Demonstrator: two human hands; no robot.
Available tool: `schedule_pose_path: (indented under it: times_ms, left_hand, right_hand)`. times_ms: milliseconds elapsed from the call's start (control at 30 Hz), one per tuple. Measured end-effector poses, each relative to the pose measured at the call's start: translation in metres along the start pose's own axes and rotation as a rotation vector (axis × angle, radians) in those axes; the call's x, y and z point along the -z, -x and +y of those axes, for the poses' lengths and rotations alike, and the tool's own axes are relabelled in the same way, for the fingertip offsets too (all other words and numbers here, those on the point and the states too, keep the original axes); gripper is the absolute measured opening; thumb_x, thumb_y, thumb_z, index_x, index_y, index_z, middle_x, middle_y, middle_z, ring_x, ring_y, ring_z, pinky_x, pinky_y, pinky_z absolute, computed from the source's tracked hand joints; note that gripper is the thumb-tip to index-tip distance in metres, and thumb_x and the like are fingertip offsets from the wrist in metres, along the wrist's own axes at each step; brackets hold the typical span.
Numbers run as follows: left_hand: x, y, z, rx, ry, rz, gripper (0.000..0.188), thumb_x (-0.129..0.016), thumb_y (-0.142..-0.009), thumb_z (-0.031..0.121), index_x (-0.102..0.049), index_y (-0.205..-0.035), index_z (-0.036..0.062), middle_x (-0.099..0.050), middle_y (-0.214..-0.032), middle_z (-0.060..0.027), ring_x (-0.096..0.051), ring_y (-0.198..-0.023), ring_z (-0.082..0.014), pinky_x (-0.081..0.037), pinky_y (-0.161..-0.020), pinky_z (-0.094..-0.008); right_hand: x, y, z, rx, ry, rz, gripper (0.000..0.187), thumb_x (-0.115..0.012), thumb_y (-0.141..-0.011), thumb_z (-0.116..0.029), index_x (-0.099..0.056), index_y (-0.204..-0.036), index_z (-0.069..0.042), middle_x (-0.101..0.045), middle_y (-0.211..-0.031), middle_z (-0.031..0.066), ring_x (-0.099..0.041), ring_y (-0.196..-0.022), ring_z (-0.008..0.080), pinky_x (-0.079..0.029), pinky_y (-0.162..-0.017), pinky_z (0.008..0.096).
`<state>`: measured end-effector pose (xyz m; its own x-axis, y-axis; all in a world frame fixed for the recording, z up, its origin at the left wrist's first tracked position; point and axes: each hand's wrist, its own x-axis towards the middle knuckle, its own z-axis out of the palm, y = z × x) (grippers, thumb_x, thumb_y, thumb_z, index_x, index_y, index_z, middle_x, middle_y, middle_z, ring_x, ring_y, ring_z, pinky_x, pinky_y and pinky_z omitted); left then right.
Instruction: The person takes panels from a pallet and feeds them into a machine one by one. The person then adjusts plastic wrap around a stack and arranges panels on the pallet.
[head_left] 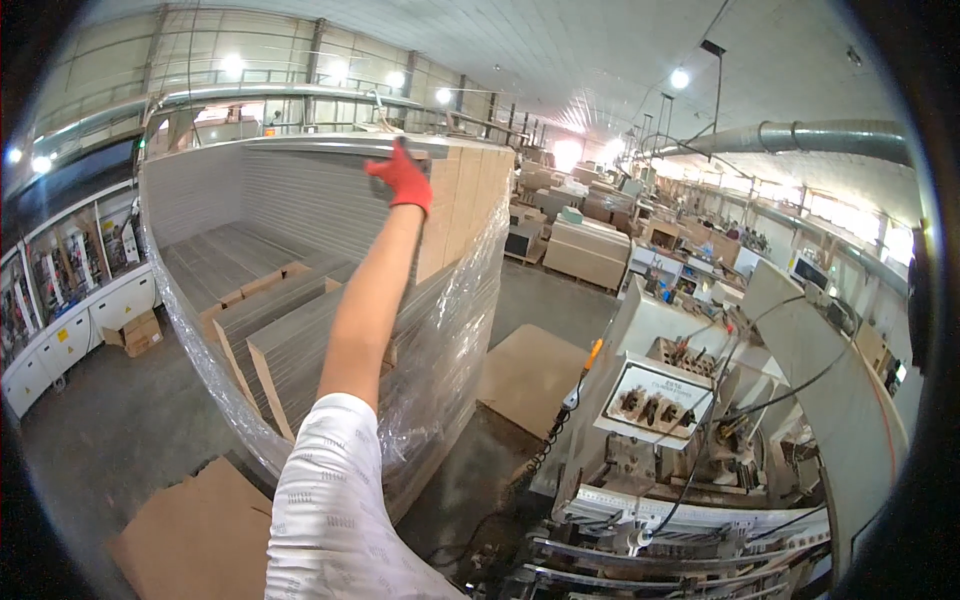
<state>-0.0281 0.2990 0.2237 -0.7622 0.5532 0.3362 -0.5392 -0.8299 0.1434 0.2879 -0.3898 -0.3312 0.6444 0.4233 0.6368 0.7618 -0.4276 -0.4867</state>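
while lamps [232, 67] glow, grey floor [110, 410] bears boards [315, 205] (wrapped).

Premises are a factory workshop, evidenced by stacked boards [320, 190] beside the hand [402, 183], an industrial machine [640, 380] and overhead ducting [840, 142] to its right.

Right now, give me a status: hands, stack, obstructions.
Left hand red-gloved, near top of board stack, contact unclear. Right hand out of view. Clear wrap on stack's sides, below hand.
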Motion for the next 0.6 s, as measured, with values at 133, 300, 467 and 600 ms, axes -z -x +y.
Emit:
schedule_pose_path:
  times_ms: [133,300,467,600]
  left_hand:
    - [0.026,-0.028,0.05,-0.517,-0.783,-0.515,0.052,-0.068,-0.084,0.016,-0.042,-0.128,0.0096,-0.054,-0.116,-0.0131,-0.056,-0.1,-0.0241,-0.05,-0.081,-0.0395]
    - [0.035,0.035,0.105,-0.351,-0.9,-0.99,0.018,-0.057,-0.091,0.005,-0.059,-0.109,0.0055,-0.063,-0.091,-0.0084,-0.062,-0.079,-0.016,-0.053,-0.068,-0.0329]
    - [0.077,0.282,0.171,0.566,-0.092,-0.586,0.06,-0.07,-0.088,0.012,-0.041,-0.14,0.01,-0.058,-0.117,-0.0086,-0.06,-0.103,-0.0215,-0.051,-0.087,-0.0347]
    - [0.1,0.365,0.22,0.882,0.085,-0.565,0.065,-0.069,-0.089,0.015,-0.037,-0.145,0.008,-0.06,-0.128,-0.0174,-0.062,-0.113,-0.029,-0.051,-0.097,-0.0433]
  right_hand:
    - [0.004,0.008,0.001,-0.023,0.009,-0.013,0.027,-0.069,-0.082,-0.032,-0.065,-0.096,-0.009,-0.065,-0.095,0.0164,-0.06,-0.09,0.0396,-0.049,-0.077,0.0507]
    - [-0.006,-0.019,-0.041,0.007,-0.197,-0.042,0.02,-0.067,-0.084,-0.025,-0.066,-0.094,-0.008,-0.064,-0.088,0.0159,-0.059,-0.081,0.0373,-0.049,-0.07,0.0469]
    - [-0.014,-0.085,-0.136,0.283,-0.715,-0.184,0.028,-0.064,-0.085,-0.01,-0.064,-0.111,-0.001,-0.065,-0.095,0.0133,-0.062,-0.08,0.0256,-0.051,-0.073,0.0354]
    - [-0.006,-0.112,-0.203,-0.12,-1.272,-0.37,0.071,-0.071,-0.076,-0.02,-0.045,-0.14,-0.004,-0.065,-0.113,0.0139,-0.064,-0.089,0.0269,-0.054,-0.075,0.0356]
